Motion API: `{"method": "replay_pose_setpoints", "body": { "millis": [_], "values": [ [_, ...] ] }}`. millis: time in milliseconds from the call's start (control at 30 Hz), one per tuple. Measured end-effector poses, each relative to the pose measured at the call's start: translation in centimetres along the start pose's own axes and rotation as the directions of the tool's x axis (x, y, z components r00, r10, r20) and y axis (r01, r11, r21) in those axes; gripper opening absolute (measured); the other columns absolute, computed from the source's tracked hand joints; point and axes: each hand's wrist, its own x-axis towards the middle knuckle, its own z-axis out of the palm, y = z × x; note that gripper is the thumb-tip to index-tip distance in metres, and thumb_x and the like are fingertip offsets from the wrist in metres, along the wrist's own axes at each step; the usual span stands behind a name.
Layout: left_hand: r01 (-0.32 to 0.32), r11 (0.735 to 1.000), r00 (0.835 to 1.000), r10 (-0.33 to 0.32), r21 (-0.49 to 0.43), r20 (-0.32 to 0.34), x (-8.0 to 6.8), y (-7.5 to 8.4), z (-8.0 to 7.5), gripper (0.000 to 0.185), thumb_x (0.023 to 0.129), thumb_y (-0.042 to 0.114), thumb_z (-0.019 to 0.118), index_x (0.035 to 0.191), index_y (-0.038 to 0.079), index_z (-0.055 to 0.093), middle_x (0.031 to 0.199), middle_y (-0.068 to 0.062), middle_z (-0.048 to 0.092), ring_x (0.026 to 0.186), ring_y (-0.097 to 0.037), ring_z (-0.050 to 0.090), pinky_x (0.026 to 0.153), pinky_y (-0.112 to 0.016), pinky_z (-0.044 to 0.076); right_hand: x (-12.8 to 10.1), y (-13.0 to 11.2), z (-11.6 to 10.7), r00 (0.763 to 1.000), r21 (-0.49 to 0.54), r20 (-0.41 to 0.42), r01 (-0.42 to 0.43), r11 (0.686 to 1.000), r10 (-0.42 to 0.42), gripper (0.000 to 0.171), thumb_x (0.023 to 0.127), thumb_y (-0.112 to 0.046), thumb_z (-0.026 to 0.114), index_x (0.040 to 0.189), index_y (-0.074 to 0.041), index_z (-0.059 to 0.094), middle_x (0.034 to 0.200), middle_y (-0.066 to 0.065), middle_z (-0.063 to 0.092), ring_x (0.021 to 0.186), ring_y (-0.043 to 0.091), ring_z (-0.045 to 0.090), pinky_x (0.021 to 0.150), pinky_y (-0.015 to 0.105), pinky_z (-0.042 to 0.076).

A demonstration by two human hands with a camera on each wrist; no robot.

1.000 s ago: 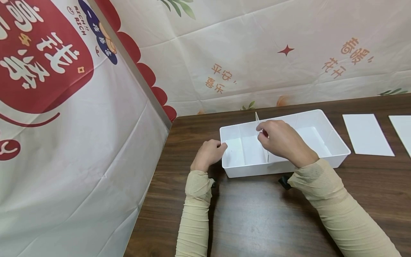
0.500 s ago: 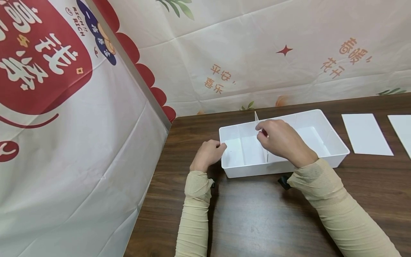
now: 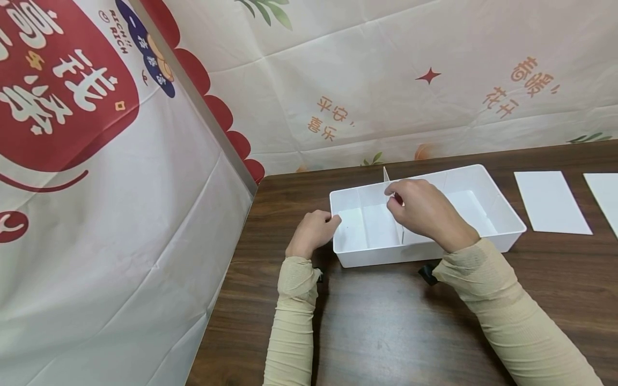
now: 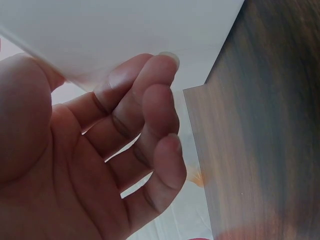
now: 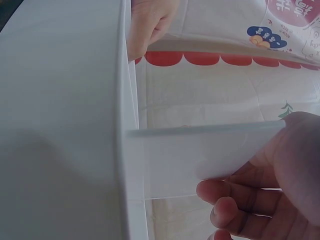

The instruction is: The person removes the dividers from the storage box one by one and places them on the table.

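Note:
A long white plastic box [image 3: 376, 258] lies on the wooden table. At its left end my left hand [image 3: 313, 234] holds the end wall, thumb over the rim and curled fingers [image 4: 157, 70] against the outside in the left wrist view. My right hand [image 3: 425, 212] is over the middle of the box and pinches a thin white divider [image 5: 210, 150] between thumb and fingers. That divider stands upright across the box, with its far top corner sticking up above the back rim. The right hand covers much of it in the head view.
Two flat white rectangular sheets lie right of the box, a nearer sheet [image 3: 552, 202] and one cut by the frame edge [image 3: 605, 201]. A printed white curtain [image 3: 299, 64] hangs behind the table [image 3: 376, 321], and another stands along its left side.

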Motion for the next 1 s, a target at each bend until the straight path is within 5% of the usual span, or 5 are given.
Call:
{"method": "replay_pose_setpoints", "body": {
  "millis": [1000],
  "values": [
    [0.006,1.0,1.0,-0.006,0.005,-0.008,0.03,-0.01,0.0,0.042,0.099,0.036,0.044,0.063,0.016,0.045,0.06,0.002,0.037,0.056,-0.014,0.039,0.055,-0.029,0.033,-0.01,-0.06,-0.32,1.0,0.012,-0.026,0.0,1.0,0.001,0.029,0.083,-0.001,0.048,0.097,0.003,0.073,0.089,0.014,0.07,0.072,0.025,0.06,0.068,0.043,0.047]
  ]
}}
